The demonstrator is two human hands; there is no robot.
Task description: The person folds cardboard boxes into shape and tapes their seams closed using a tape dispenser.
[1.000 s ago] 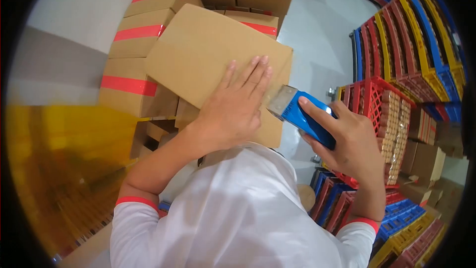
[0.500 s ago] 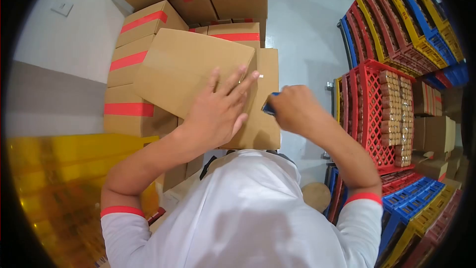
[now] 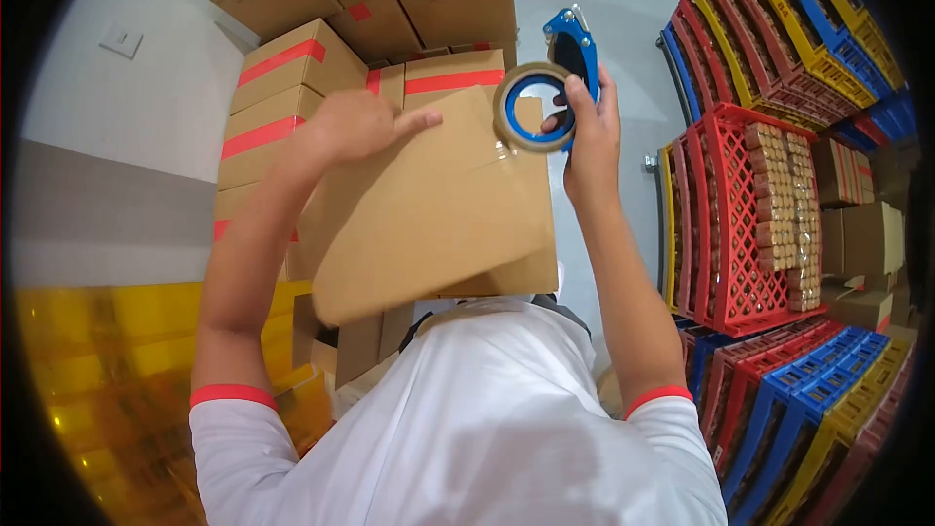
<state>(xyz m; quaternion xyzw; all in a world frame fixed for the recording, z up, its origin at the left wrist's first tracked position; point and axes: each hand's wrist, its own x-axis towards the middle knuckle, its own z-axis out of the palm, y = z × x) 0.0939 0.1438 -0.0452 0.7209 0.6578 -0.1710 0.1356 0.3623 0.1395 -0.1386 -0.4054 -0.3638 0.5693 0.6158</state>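
My right hand (image 3: 596,136) is closed around a blue tape dispenser (image 3: 585,47), held up over the right side of the work. Its roll of tape (image 3: 504,117) faces left, and my fingers show through the ring. Below lies a closed cardboard box (image 3: 429,214), set at an angle on another carton (image 3: 531,268). My left hand (image 3: 362,127) grips the box at its far left edge, thumb lying on top and the other fingers curled, partly hidden. A short strip of clear tape shows near the box's far right corner.
Cartons with red tape (image 3: 268,63) are stacked ahead and to the left, by a white wall. A yellow translucent sheet (image 3: 146,360) stands at the near left. On the right, a red crate (image 3: 721,224) holds wrapped cylindrical packs, among stacked coloured crates (image 3: 769,49).
The box has turned and swung toward me. My left hand went from flat on its top to gripping its far left edge. My right hand rose, bringing the tape dispenser into full view.
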